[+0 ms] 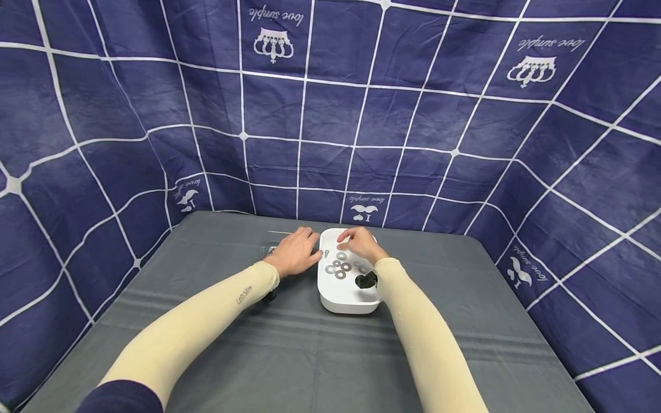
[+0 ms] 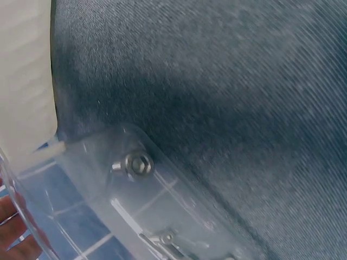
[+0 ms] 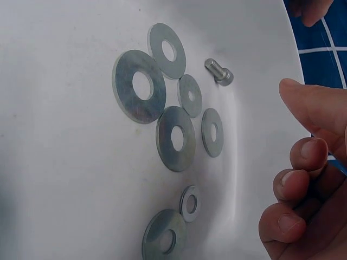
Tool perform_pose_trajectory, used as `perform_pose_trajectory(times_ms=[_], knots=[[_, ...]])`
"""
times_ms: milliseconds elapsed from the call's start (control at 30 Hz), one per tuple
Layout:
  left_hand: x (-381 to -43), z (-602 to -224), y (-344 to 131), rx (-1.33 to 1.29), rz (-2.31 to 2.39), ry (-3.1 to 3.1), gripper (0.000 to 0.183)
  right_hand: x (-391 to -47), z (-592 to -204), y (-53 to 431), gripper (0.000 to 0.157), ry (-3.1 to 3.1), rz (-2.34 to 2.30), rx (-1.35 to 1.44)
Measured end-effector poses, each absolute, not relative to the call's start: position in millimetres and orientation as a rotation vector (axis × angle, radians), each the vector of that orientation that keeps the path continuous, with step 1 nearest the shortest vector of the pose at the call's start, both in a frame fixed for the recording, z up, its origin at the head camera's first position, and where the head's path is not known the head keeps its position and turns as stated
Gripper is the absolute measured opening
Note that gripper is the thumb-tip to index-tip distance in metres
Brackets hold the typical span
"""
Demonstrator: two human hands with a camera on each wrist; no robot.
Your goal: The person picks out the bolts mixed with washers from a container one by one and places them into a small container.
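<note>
On the dark blue grid-patterned backdrop cloth (image 1: 330,115) you can read "love simple", printed upside down beside white crown emblems. Your cream left arm sleeve (image 1: 206,321) carries small lettering near the wrist, seemingly "Let's Slim".

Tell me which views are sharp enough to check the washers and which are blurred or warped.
Right wrist view: washers and bolt crisp on the white tray, soft shadows, fingers slightly blurred. Left wrist view: clear plastic piece hazy, grey mat soft. Head view: wide-angle bending at the edges, washers tiny.
</note>
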State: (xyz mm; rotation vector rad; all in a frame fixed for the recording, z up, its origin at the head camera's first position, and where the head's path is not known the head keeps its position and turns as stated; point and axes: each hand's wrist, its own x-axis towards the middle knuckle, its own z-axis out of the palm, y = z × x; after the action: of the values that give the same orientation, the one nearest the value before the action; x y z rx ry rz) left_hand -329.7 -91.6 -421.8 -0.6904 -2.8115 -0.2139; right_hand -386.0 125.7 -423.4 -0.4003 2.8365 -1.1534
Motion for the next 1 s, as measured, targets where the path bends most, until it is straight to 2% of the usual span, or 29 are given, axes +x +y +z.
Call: perform_pose_trajectory(times_ms=[333,1000], knots=[[-329,-427,-86,-0.685,-0.169,-2.84,0.056,-384,-424,122,0.015,2.853,-1.151,-0.476],[-331,-432,-75,-0.694,-0.209,-2.855,0.054,-389,-436,120,0.017,2.782,-1.208,-0.513]])
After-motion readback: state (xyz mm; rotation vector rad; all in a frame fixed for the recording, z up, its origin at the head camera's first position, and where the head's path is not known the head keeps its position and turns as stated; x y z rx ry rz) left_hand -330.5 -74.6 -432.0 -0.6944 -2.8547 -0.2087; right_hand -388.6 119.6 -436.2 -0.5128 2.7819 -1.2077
